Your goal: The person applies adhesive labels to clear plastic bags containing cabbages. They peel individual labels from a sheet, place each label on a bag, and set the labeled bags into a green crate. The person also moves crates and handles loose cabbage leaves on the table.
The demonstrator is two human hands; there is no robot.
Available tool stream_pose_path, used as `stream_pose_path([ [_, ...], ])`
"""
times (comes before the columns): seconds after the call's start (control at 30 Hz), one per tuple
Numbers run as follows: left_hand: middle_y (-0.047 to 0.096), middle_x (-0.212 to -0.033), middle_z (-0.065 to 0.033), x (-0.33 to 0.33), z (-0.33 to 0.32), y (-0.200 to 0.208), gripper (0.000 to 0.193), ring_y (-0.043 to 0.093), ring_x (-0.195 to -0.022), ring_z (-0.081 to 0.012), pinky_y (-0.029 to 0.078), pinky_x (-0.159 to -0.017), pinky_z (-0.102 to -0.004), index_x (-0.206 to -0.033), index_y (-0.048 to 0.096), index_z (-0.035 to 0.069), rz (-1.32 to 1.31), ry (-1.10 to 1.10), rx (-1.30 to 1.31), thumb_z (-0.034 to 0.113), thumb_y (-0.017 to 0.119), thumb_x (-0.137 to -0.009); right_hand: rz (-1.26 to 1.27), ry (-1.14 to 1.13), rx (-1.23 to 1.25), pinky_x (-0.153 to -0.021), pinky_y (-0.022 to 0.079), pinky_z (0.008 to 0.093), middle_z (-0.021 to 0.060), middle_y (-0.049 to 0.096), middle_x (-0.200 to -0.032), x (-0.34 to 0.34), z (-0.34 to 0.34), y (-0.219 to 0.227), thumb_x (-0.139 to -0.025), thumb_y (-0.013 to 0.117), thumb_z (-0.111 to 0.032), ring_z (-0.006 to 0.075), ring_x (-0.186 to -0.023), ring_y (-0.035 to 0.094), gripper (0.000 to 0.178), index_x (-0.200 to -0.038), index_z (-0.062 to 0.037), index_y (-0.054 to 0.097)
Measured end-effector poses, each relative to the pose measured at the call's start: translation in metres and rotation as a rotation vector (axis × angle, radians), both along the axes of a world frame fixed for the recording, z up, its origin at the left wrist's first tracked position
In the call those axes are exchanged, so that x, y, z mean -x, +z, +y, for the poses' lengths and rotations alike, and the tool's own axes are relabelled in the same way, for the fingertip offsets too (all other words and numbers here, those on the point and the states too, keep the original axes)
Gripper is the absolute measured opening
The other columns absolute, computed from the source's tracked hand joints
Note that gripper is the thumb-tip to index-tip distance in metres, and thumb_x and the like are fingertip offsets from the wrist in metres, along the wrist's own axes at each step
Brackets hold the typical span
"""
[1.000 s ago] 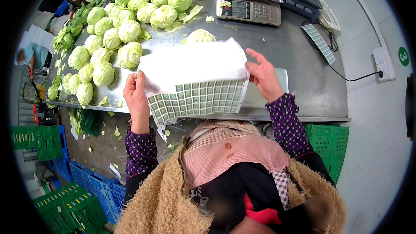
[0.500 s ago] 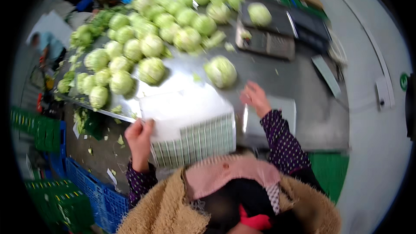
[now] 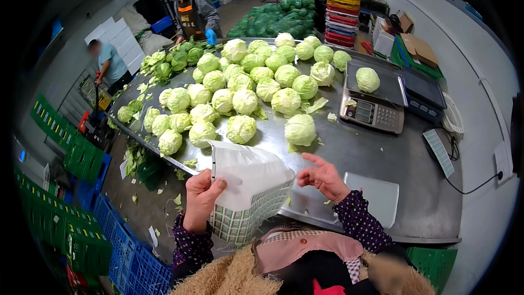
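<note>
My left hand [image 3: 201, 198] grips the left edge of a sheet of green-and-white stickers [image 3: 248, 194] whose white backing is peeled and curled over the top. My right hand [image 3: 323, 176] hovers just right of the sheet with fingers spread and holds nothing. A lone cabbage [image 3: 300, 129] lies on the steel table [image 3: 404, 175] just beyond my right hand. Another cabbage [image 3: 367, 79] sits on a digital scale [image 3: 374, 110] at the right. A large heap of cabbages [image 3: 234, 90] covers the table's left and far side.
A white tray [image 3: 379, 196] lies by my right hand, a strip of labels [image 3: 438, 152] farther right. Green crates [image 3: 71, 235] and blue crates [image 3: 131, 257] stand on the floor at left. Two other people [image 3: 191, 11] work beyond the table. Stacked crates [image 3: 344, 5] stand behind.
My head has tilted up, so more of the room shows. My right hand let go of the sheet's right edge and now hovers beside it; my left hand keeps hold.
</note>
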State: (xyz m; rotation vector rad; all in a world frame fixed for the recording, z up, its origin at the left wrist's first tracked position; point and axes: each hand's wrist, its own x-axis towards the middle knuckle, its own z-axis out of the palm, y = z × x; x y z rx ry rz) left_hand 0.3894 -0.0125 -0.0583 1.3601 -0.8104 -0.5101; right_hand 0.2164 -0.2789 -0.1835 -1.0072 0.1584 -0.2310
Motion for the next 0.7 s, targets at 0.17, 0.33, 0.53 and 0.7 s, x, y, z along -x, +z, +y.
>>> stream_pose_path([
  [0.17,0.071,-0.086,-0.0073,0.000,-0.032,-0.004,0.018,0.065,-0.076,-0.0107,0.052,-0.071,-0.0248,-0.101,0.065,-0.005,-0.018,-0.094,0.078,0.010,0.059,-0.091,0.002,-0.145,-0.122,-0.097,0.042,0.0292,0.0133,0.051,-0.130,0.019,-0.006,-0.007,-0.092,0.062,-0.016,0.0169,-0.116,0.051,0.060,-0.143,-0.0035,0.034],
  [0.33,0.069,-0.085,-0.0050,-0.028,-0.073,-0.027,0.011,0.061,-0.071,-0.0096,0.048,-0.064,-0.0228,-0.085,0.064,0.000,-0.159,0.061,-0.040,0.010,0.063,-0.090,-0.094,-0.618,-0.060,-0.089,0.048,0.0280,0.0102,0.057,-0.122,0.056,-0.018,0.013,-0.086,0.063,0.000,0.0164,-0.103,0.059,0.054,-0.137,-0.0005,0.042],
  [0.53,0.042,-0.143,-0.0151,0.008,-0.133,-0.049,0.010,0.046,-0.125,-0.0233,0.039,-0.102,-0.0350,-0.082,0.067,-0.004,-0.445,-0.159,0.219,0.005,0.070,-0.081,0.168,-0.913,0.084,-0.081,0.050,0.0250,0.0069,0.067,-0.099,0.127,-0.030,0.020,-0.086,0.063,0.000,0.0113,-0.088,0.061,0.022,-0.108,0.0033,0.065],
  [0.7,0.043,-0.144,-0.0159,0.024,-0.147,-0.040,0.018,0.039,-0.133,-0.0328,0.027,-0.110,-0.0433,-0.095,0.071,-0.003,-0.609,-0.229,0.162,0.004,0.069,-0.079,0.229,-0.897,-0.064,-0.079,0.050,0.0250,0.0064,0.068,-0.094,0.169,-0.017,0.020,-0.089,0.064,-0.008,0.0113,-0.084,0.062,0.017,-0.101,0.0043,0.067],
])
